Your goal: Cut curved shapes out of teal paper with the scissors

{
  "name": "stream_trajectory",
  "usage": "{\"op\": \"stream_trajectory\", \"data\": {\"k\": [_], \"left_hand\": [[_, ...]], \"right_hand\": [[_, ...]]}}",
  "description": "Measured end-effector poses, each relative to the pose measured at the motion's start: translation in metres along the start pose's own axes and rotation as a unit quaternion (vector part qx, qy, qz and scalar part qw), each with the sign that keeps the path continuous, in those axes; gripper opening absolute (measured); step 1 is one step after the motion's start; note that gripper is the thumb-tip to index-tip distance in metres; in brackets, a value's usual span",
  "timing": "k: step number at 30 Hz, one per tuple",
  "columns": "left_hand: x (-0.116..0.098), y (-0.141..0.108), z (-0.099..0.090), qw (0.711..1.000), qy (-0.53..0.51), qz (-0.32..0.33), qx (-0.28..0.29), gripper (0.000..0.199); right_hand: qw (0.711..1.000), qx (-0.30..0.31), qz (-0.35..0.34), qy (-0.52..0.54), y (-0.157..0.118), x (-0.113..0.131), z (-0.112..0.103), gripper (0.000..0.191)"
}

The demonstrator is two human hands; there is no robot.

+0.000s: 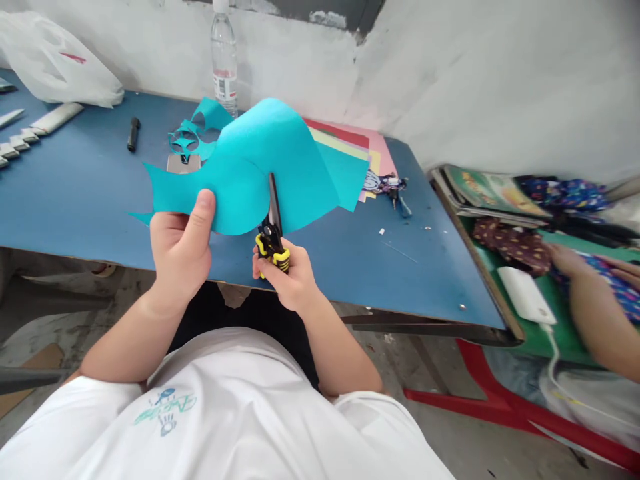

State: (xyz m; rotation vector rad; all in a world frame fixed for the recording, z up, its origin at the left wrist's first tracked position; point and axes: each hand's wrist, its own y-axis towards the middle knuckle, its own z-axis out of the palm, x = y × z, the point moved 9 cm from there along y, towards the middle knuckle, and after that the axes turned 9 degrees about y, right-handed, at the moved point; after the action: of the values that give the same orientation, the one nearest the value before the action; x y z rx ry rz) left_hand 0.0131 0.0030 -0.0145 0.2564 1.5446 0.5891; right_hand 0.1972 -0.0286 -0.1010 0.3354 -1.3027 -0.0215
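Note:
A large turquoise paper sheet (295, 167) is raised above the blue table (350, 267), its upper part curling over. My left hand (183, 247) pinches it at the lower left, thumb on top, beside a rounded cut edge. My right hand (287, 273) is closed round the black and yellow handles of the scissors (271, 230). Their dark blades point up and lie against the sheet, at the curved line of the cut. Whether the blades are parted is hard to tell.
Turquoise scraps (193, 137), a water bottle (224, 63), a black marker (133, 135) and a white plastic bag (60, 63) are behind. Coloured papers (383, 157) lie at right. Another person's arm (600, 313) rests over the green table (565, 340) near a white power bank (526, 295).

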Motion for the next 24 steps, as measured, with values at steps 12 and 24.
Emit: {"op": "stream_trajectory", "data": {"k": [12, 24], "left_hand": [[-0.042, -0.012, -0.016, 0.983, 0.136, 0.123, -0.019, 0.029], [-0.037, -0.011, -0.019, 0.991, 0.098, 0.087, -0.006, 0.023]], "right_hand": [[0.999, 0.019, -0.03, 0.008, 0.001, -0.003, 0.0, 0.031], [1.0, 0.019, -0.019, 0.016, 0.002, -0.007, -0.002, 0.036]]}}
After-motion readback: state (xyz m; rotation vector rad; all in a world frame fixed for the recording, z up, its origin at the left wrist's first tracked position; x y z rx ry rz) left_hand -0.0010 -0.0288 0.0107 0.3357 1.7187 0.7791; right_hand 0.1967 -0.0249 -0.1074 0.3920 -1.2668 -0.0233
